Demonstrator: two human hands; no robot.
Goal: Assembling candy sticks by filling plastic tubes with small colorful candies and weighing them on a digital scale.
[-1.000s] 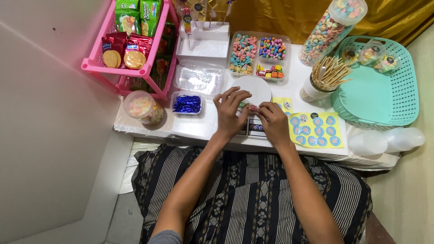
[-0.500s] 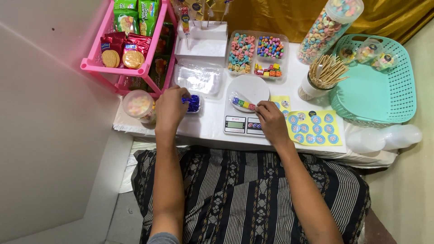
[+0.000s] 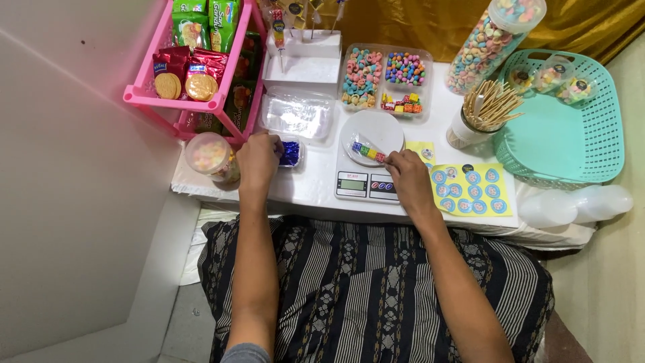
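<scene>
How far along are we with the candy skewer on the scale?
Done: a skewer of coloured candy cubes lies on the round white scale plate. In hand: the right hand holds its end, and the left hand reaches into the small tub of blue pieces. Left: the yellow sticker sheet looks full.

Scale [image 3: 368, 183] at table centre, near front edge; candy skewer [image 3: 367, 149] on its plate. Right hand [image 3: 410, 179] at skewer's right end. Sticker sheet [image 3: 468, 188] right of scale. Left hand [image 3: 257, 159] left of scale, at small tub [image 3: 291, 152]. Jar [image 3: 209, 156] left of that hand. Divided candy tray [image 3: 384, 78] behind scale. Cup of sticks [image 3: 482, 114] and basket [image 3: 571, 134] further right. Shelf rack [image 3: 195, 60] at far left.
</scene>
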